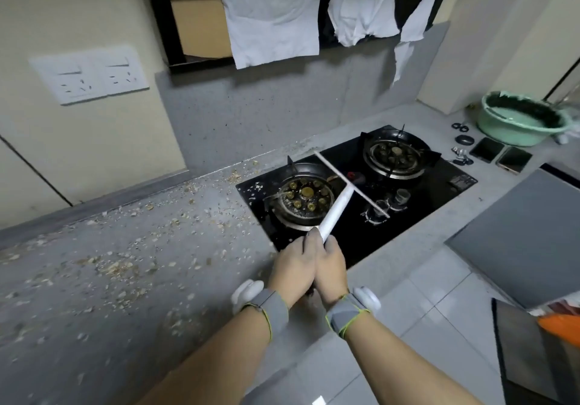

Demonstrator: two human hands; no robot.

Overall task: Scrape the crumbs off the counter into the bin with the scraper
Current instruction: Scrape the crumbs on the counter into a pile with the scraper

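A white T-shaped scraper (337, 205) has its handle gripped by both hands together near the counter's front edge. My left hand (293, 268) and my right hand (331, 265) wrap the handle's lower end side by side. The long thin blade (351, 185) is held up over the black gas hob (354, 191), between the two burners. Pale crumbs (119, 266) lie scattered across the grey counter (94, 310) left of the hob, with some on the hob's left edge. A dark bin (533, 351) with an orange item inside stands on the floor at lower right.
A green basin (521, 119) sits at the counter's far right, with two phones (502, 155) and small dark items beside it. White cloths (273, 21) hang from the black shelf above. Wall sockets (89, 75) are at left. A grey panel (518, 235) juts out at right over the tiled floor.
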